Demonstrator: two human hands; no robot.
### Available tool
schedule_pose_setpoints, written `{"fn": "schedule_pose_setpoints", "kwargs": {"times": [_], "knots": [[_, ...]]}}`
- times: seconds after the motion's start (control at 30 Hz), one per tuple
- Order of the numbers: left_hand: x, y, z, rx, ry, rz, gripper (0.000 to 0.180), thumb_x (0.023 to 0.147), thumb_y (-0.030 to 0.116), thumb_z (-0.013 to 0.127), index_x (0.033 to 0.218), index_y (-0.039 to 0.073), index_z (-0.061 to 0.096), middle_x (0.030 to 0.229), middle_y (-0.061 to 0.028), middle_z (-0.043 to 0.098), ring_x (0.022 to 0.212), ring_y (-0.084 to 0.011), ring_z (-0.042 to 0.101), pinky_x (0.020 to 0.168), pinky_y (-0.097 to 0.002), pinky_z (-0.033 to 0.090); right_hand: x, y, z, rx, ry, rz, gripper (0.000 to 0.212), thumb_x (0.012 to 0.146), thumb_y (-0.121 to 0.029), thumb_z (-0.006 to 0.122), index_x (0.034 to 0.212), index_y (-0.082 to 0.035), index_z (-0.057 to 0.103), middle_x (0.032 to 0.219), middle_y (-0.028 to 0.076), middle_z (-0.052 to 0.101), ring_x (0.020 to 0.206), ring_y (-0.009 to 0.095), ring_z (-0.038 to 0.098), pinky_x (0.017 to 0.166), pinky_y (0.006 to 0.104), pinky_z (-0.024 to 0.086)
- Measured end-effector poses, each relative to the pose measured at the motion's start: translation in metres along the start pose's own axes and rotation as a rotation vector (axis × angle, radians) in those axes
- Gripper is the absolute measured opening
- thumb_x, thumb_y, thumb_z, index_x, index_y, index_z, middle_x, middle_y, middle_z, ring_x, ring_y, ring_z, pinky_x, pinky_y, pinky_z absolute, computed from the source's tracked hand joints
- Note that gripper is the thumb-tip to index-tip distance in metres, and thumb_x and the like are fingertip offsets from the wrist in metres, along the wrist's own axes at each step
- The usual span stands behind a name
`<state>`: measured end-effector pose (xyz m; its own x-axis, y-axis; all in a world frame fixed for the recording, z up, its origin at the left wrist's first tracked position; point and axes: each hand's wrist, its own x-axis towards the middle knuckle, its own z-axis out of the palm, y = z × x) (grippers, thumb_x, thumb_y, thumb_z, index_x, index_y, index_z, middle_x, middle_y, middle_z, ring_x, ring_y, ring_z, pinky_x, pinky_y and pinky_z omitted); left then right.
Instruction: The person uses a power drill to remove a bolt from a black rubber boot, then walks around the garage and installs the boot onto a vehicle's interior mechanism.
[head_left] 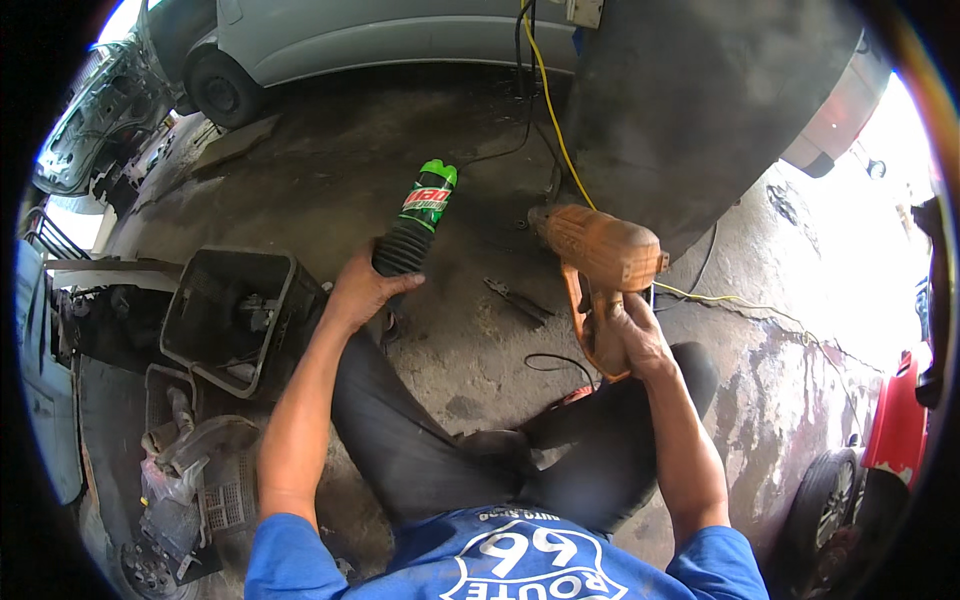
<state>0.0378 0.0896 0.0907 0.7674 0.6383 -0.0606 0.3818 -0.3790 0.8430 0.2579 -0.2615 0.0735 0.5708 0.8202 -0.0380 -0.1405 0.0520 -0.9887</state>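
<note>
Ribbed sleeve: black and corrugated [405, 247], held up ahead of my left knee; likely light and springy, best gripped round its near end so the folds aren't crushed.
Bottle: plastic, with a green lobed end [432, 195], sits in the sleeve's far end; probably thin, slick and easily dented. I can't tell how deep it goes.
Left hand: my left hand [360, 292] is wrapped round the sleeve's near end, thumb along the side.
Orange power tool: dusty [600, 243], above my right knee, nose toward the bottle's side; bulky and probably heavier, so the handle is the place to hold.
Right hand: my right hand [635, 335] is clamped on that handle.
Floor: worn, stained concrete [465, 350]; pliers [517, 300] lie on it between my hands.
Crate: dark, with parts inside, its right rim [283, 300] beside my left forearm.
Room: a pale van [390, 35] along the floor's far edge, a yellow cord [556, 120] hanging nearby, a red panel [898, 420] far right.
</note>
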Motion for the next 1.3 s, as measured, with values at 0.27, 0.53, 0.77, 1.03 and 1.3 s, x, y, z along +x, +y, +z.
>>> {"fn": "schedule_pose_setpoints", "kwargs": {"times": [0.27, 0.53, 0.77, 1.03, 1.3], "knots": [[0.084, -0.041, -0.018, 0.35, -0.187, -0.039, 0.094, 0.071, 0.034, 0.096, 0.147, -0.001, 0.055, 0.137, -0.0231, 0.068, 0.13, -0.0352, 0.065, 0.112, -0.0411, 0.048, 0.031, 0.025, 0.003, -0.371, 0.193, 0.104, 0.077, 0.093, -0.041, 0.079, 0.149, 0.002, 0.049, 0.136, 0.018, 0.064, 0.129, 0.027, 0.058, 0.11, 0.0396, 0.046], [0.109, -0.052, 0.006, 0.411, -0.248, -0.002, 0.085, 0.075, 0.036, 0.091, 0.146, 0.002, 0.059, 0.133, -0.0233, 0.069, 0.122, -0.0352, 0.069, 0.104, -0.0421, 0.053, 0.028, 0.041, 0.0, -0.404, 0.161, 0.171, 0.06, 0.084, -0.026, 0.089, 0.133, -0.003, 0.063, 0.121, 0.012, 0.072, 0.114, 0.021, 0.068, 0.097, 0.0429, 0.056], [0.11, -0.043, 0.016, 0.114, -0.148, -0.03, 0.091, 0.082, 0.04, 0.087, 0.153, -0.003, 0.05, 0.136, -0.021, 0.067, 0.128, -0.028, 0.064, 0.107, -0.0403, 0.05, 0.027, 0.042, 0.005, -0.496, 0.23, 0.09, 0.052, 0.089, -0.024, 0.088, 0.132, -0.005, 0.066, 0.119, 0.008, 0.073, 0.11, 0.021, 0.069, 0.094, 0.0387, 0.058], [0.113, -0.066, 0.022, -0.71, -0.34, -0.17, 0.064, 0.098, 0.039, 0.064, 0.147, -0.001, 0.055, 0.127, -0.0186, 0.07, 0.109, -0.0276, 0.071, 0.092, -0.0355, 0.058, 0.022, 0.051, 0.006, -0.436, 0.186, -0.021, 0.053, 0.089, -0.018, 0.089, 0.136, -0.009, 0.065, 0.127, 0.007, 0.072, 0.118, 0.02, 0.066, 0.101, 0.039, 0.056], [0.103, -0.052, 0.03, -0.955, -0.459, -0.004, 0.074, 0.1, 0.061, 0.06, 0.143, 0.0, 0.057, 0.125, -0.0221, 0.071, 0.096, -0.0318, 0.076, 0.081, -0.0458, 0.065, 0.018, 0.044, 0.005, -0.434, 0.181, -0.065, 0.055, 0.086, -0.03, 0.092, 0.131, -0.01, 0.068, 0.123, 0.007, 0.074, 0.116, 0.021, 0.069, 0.1, 0.0379, 0.057]]}}
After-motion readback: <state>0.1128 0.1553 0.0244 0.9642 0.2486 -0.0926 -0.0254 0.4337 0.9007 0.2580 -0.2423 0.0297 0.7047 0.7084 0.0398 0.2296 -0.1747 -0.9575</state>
